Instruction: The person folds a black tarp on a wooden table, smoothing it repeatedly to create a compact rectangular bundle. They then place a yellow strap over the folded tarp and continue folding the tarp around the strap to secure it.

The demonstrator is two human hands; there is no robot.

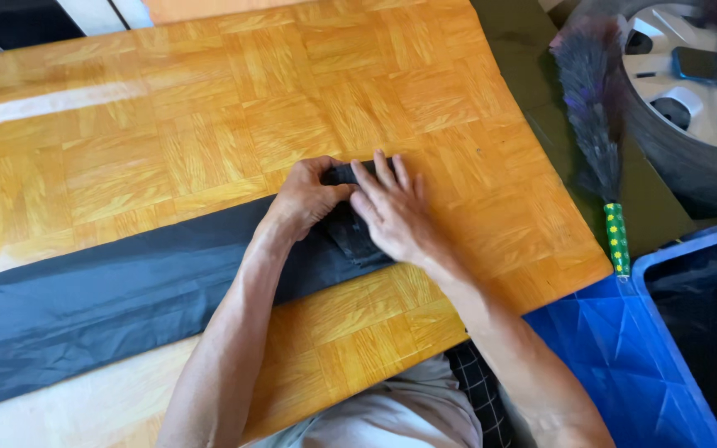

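A long strip of dark grey cloth [101, 299] lies across a wooden parquet tabletop [209, 116], running from the left edge to the middle. At its right end the cloth is folded over. My left hand [304, 199] is curled on that folded end, fingers pinching the fabric. My right hand [392, 211] lies flat beside it, fingers spread, pressing the fold down. Both forearms reach in from the bottom of the view.
A feather duster [595, 108] with a green dotted handle lies off the table's right edge. A car wheel [699, 99] stands at the top right. A blue plastic crate [624, 348] holding dark cloth sits at the bottom right.
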